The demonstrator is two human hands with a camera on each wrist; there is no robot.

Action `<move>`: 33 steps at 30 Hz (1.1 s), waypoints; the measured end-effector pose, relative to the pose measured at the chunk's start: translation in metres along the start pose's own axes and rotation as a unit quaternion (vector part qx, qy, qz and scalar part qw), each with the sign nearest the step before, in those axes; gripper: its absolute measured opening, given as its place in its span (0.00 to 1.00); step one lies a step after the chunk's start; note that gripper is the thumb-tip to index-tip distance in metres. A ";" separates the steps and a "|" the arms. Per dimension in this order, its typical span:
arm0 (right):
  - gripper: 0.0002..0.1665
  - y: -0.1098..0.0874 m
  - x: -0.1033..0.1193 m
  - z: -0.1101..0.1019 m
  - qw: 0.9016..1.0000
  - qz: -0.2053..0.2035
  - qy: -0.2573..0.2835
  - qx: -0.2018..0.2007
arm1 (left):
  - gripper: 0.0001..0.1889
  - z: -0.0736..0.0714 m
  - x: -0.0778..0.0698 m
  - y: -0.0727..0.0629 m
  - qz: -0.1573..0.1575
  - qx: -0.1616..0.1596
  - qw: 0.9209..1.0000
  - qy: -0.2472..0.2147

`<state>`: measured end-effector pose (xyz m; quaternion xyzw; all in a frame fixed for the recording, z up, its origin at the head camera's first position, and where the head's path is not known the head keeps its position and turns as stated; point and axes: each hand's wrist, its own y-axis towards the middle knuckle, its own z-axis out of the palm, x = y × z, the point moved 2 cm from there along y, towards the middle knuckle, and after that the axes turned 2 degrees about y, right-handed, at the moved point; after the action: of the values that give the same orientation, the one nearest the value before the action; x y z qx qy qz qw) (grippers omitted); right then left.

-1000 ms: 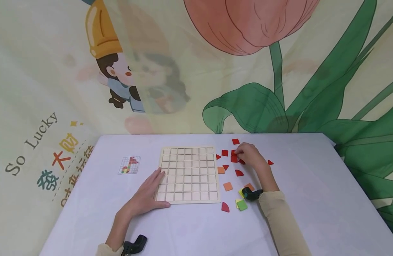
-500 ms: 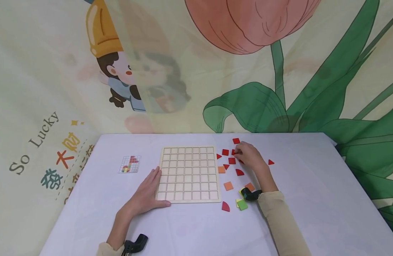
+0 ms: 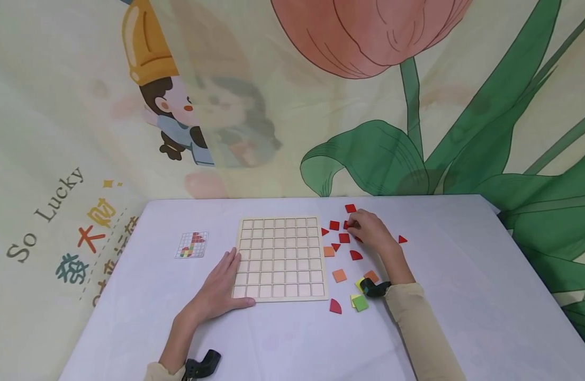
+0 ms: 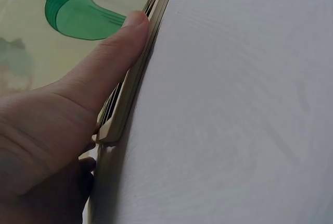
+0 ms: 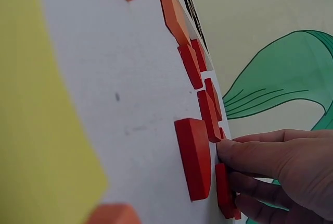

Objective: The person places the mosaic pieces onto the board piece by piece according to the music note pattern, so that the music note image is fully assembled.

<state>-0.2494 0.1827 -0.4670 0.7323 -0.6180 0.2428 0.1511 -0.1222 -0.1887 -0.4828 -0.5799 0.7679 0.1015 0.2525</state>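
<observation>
A square wooden grid board [image 3: 324, 264] lies on the white table. My left hand [image 3: 218, 288] rests at its near left corner, fingers along the left edge and thumb along the front edge. In the left wrist view the thumb [image 4: 112, 54] lies straight against the board's rim. My right hand [image 3: 370, 230] is among the red pieces right of the board, thumb and fingertips pinching a partly hidden red square tile [image 3: 347, 225]. Close by lie another red square tile [image 3: 344, 238] and a red quarter-circle piece [image 5: 193, 159]. A small red piece [image 5: 225, 190] sits under the fingers.
A pattern card [image 3: 192, 245] lies left of the board. Nearer the front are orange squares [image 3: 339, 275], a green square [image 3: 360, 303] partly over a yellow piece, and a red quarter circle [image 3: 335, 306]. A red triangle [image 3: 403, 239] lies right of the right wrist. A printed cloth hangs behind.
A red square beside the right fingertips has shifted slightly left and toward the front, apart from the one at the fingertips. The left hand and the board stay in place.
</observation>
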 end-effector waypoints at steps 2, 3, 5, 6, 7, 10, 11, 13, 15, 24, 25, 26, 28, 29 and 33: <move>0.10 0.001 0.000 0.000 1.000 0.002 0.001 -0.001 | 0.62 0.001 0.000 0.001 -0.001 -0.003 1.000 0.001; 0.10 0.001 -0.001 0.001 1.000 0.003 0.002 -0.002 | 0.62 0.001 0.000 0.001 0.000 -0.006 1.000 0.002; 0.11 0.002 -0.001 0.001 1.000 0.002 0.004 -0.003 | 0.62 0.002 -0.001 0.001 0.002 -0.008 1.000 0.003; 0.11 0.002 -0.001 0.001 1.000 0.002 0.006 -0.004 | 0.62 0.002 -0.001 0.001 0.003 -0.010 1.000 0.003; 0.11 0.002 -0.001 0.001 1.000 0.002 0.007 -0.004 | 0.62 0.002 -0.001 0.001 0.005 -0.011 1.000 0.003; 0.11 0.003 -0.002 0.002 1.000 0.003 0.011 -0.005 | 0.62 0.002 -0.001 0.001 0.007 -0.012 1.000 0.003; 0.11 0.003 -0.003 0.002 1.000 0.003 0.013 -0.006 | 0.62 0.002 -0.001 0.001 0.009 -0.013 1.000 0.004; 0.11 0.003 -0.003 0.002 1.000 0.004 0.015 -0.007 | 0.62 0.003 -0.001 0.002 0.009 -0.014 1.000 0.002; 0.11 0.003 -0.003 0.002 1.000 0.005 0.018 -0.009 | 0.61 0.003 0.000 0.002 0.011 -0.015 1.000 0.002; 0.11 0.003 -0.005 0.002 1.000 0.005 0.023 -0.010 | 0.59 0.006 0.002 0.002 0.011 -0.019 1.000 0.003; 0.11 0.003 -0.005 0.002 1.000 0.005 0.025 -0.009 | 0.58 0.006 0.002 0.002 0.012 -0.020 1.000 0.005; 0.11 0.004 -0.004 0.002 1.000 0.005 0.028 -0.010 | 0.58 0.006 0.002 0.001 0.011 -0.020 1.000 0.005; 0.11 0.004 -0.004 0.002 0.999 0.007 0.032 -0.009 | 0.58 0.006 0.002 0.002 0.008 -0.019 1.000 0.004; 0.11 0.004 -0.005 0.002 0.999 0.008 0.035 -0.009 | 0.58 0.006 0.002 0.002 0.007 -0.017 1.000 0.004; 0.12 0.005 -0.007 0.002 0.999 0.010 0.038 -0.010 | 0.58 0.005 0.001 0.002 0.004 -0.015 1.000 0.003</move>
<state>-0.2550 0.1867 -0.4729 0.7144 -0.6219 0.2657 0.1796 -0.1229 -0.1865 -0.4882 -0.5808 0.7694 0.1124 0.2408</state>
